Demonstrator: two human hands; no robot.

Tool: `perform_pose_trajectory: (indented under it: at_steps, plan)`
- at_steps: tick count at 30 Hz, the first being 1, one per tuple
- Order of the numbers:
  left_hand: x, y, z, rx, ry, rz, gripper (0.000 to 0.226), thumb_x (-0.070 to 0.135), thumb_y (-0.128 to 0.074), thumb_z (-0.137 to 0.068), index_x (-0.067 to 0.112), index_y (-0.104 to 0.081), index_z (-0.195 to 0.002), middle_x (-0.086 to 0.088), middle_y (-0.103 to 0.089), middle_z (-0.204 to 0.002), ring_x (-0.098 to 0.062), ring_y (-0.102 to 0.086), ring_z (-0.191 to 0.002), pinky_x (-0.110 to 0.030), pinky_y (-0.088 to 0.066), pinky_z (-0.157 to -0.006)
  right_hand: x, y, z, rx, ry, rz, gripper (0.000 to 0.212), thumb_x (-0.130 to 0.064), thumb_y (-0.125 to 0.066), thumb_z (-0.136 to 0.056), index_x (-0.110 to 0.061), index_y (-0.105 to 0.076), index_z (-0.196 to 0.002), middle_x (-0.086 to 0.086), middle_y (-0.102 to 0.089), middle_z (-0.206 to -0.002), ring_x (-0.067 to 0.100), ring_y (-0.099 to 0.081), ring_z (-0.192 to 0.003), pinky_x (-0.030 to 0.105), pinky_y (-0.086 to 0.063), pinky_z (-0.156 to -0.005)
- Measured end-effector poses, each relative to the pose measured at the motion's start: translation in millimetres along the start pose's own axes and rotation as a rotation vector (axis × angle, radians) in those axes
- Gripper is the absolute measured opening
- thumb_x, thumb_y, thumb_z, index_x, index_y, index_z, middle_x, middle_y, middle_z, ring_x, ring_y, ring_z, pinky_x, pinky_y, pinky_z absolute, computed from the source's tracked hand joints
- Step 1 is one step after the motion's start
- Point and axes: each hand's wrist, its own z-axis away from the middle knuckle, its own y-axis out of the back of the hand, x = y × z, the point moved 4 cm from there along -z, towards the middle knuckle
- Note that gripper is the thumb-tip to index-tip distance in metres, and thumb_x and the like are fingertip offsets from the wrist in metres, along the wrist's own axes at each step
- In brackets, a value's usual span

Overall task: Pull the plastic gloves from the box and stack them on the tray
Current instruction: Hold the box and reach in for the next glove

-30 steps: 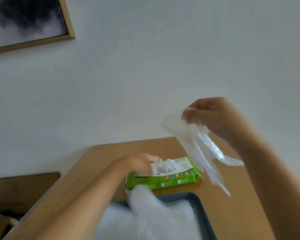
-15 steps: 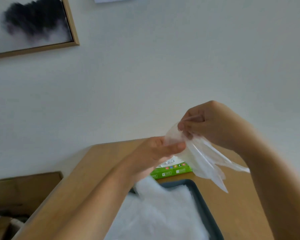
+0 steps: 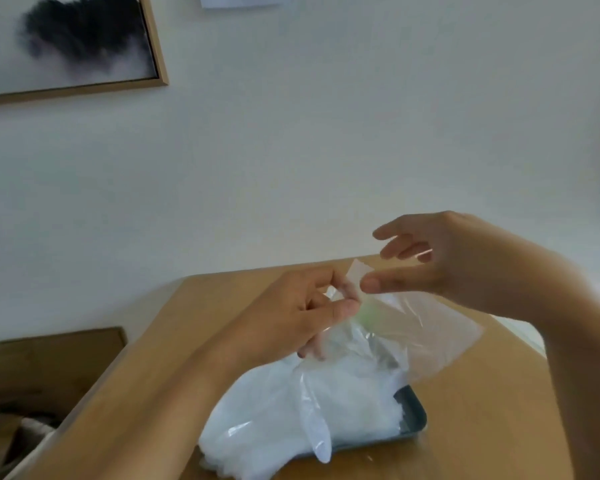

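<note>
Wooden table (image 3: 482,427) by white wall (image 3: 326,150) — left hand (image 3: 302,317) pinching glove (image 3: 413,327), right hand (image 3: 465,261) spread.

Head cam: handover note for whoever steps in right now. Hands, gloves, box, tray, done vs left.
Left hand: pinching one edge of a clear plastic glove, held in the air above the tray.
Right hand: thumb touching the glove's top edge, other fingers spread; grip looks loose or opening.
Tray: dark, on the wooden table, already carrying a thick pile of gloves that spills over its near edge.
Box: hidden behind the held glove; only a green blur shows through.
Done: many gloves stacked.
Left: lay this glove on the pile, then likely more pulls; what remains in the box cannot be seen.
</note>
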Motion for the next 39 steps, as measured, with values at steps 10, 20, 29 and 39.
perform_pose_trajectory:
  at_steps: [10, 20, 29, 39]
  plan:
    - [-38.3, 35.4, 21.1, -0.208, 0.258, -0.028, 0.030, 0.043, -0.086, -0.063, 0.032, -0.072, -0.087, -0.004, -0.062, -0.076, -0.014, -0.061, -0.071, -0.023, -0.051, -0.060, -19.3, -69.2, -23.9, -0.320, 0.154, -0.335, 0.038, -0.042, -0.074, -0.077, -0.013, -0.057, -0.061, 0.002, -0.050, -0.054, 0.013, -0.041, -0.050, 0.019, -0.033, -0.050]
    - [-79.0, 41.7, 42.7, 0.121, 0.347, 0.506, 0.022, 0.017, -0.064, -0.078, -0.004, -0.068, -0.086, -0.011, -0.071, -0.075, -0.016, -0.067, -0.065, -0.020, -0.054, -0.061, -18.6, -68.4, -27.8, -0.114, 0.158, -0.476, 0.020, -0.029, -0.072, -0.083, -0.014, -0.064, -0.072, -0.006, -0.053, -0.048, 0.010, -0.035, -0.041, 0.015, -0.030, -0.041]
    - [-60.2, 87.0, 23.0, 0.093, 0.338, 0.184, 0.008, 0.005, -0.064, -0.081, 0.009, -0.065, -0.088, 0.004, -0.064, -0.065, -0.003, -0.059, -0.056, -0.012, -0.047, -0.055, 19.9, -86.8, -39.9, -0.164, -0.019, -0.718, 0.020, -0.021, -0.070, -0.084, -0.010, -0.063, -0.069, -0.005, -0.052, -0.051, 0.016, -0.041, -0.054, 0.021, -0.034, -0.052]
    - [-159.3, 38.9, 12.5, -0.179, 0.662, -0.047, 0.007, 0.008, -0.066, -0.088, 0.011, -0.068, -0.095, 0.001, -0.066, -0.075, -0.007, -0.060, -0.060, -0.019, -0.050, -0.057, 90.6, -160.3, -43.7, -0.336, -0.151, -0.407, 0.008, -0.007, -0.069, -0.084, -0.014, -0.068, -0.079, -0.006, -0.066, -0.061, 0.005, -0.055, -0.050, 0.017, -0.043, -0.055]
